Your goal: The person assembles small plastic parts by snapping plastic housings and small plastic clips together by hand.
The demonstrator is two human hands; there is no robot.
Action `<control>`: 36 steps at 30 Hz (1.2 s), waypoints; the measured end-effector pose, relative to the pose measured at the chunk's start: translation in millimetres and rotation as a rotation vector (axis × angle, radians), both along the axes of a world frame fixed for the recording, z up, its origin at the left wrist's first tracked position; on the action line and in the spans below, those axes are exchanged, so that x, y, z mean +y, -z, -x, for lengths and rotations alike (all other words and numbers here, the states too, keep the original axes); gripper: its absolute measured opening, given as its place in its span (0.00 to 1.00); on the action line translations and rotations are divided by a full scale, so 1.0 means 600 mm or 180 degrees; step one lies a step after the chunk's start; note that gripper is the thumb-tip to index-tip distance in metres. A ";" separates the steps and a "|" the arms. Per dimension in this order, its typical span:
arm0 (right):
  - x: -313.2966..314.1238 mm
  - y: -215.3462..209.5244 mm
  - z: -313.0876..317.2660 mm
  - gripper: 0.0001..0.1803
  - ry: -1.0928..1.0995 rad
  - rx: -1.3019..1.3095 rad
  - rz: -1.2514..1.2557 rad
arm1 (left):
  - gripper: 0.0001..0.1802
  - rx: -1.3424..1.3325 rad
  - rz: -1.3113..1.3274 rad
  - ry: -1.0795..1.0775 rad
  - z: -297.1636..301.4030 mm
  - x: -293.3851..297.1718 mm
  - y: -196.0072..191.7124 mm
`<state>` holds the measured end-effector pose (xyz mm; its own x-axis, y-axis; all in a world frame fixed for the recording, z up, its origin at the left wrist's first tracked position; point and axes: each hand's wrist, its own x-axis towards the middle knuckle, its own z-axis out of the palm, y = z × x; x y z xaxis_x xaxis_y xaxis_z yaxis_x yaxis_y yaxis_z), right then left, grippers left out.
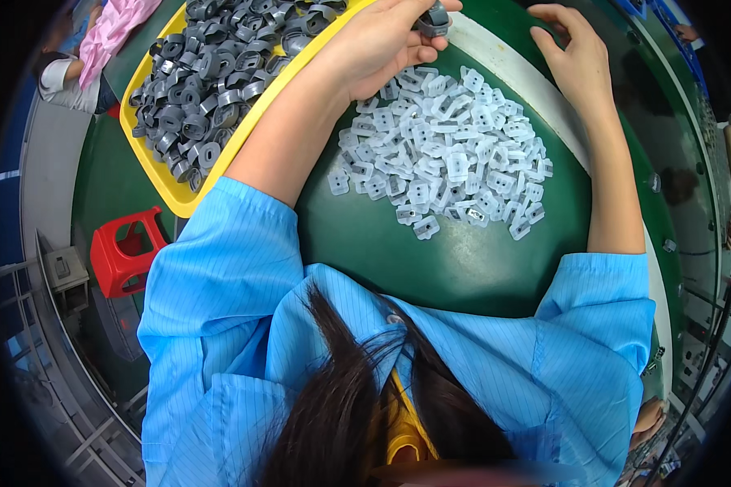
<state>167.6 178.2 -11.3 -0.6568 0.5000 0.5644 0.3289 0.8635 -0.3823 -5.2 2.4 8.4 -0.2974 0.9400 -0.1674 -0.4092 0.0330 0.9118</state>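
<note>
At the top of the view my left hand point(386, 45) is closed on a dark grey plastic ring-shaped part point(434, 21), held near the fingertips. My right hand point(575, 57) is off to the right, its fingers curved and apart, with nothing visible in them. Between my forearms, a heap of small translucent white plastic pieces point(455, 162) lies spread on the green tabletop point(365, 252). Beneath and left of my left arm, a yellow tray point(164, 188) holds many loose grey ring-shaped parts point(211, 89).
A white curved strip point(536, 85) crosses the green surface beyond the heap. A red plastic stool point(130, 252) stands at the left. Another person with pink cloth point(114, 36) is at the upper left, and a stranger's hand point(648, 418) shows at the lower right.
</note>
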 end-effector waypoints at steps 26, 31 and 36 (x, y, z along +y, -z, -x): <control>-0.080 -0.062 0.013 0.07 -0.1718 -0.0913 0.3441 | 0.18 0.0446 -0.0503 0.0311 0.016 0.005 0.038; -0.055 -0.023 0.019 0.10 -0.1044 0.0003 0.3289 | 0.15 -0.0073 -0.0062 0.0056 0.007 0.005 0.021; -0.050 -0.025 0.019 0.14 -0.1151 -0.0392 0.3327 | 0.19 0.0299 -0.0052 0.0080 0.012 0.008 0.029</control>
<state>156.3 148.0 3.8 -0.8826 0.4590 -0.1019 0.2087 0.1883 -0.9597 -12.5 7.0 -8.7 -0.2875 0.9496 -0.1246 -0.3212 0.0270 0.9466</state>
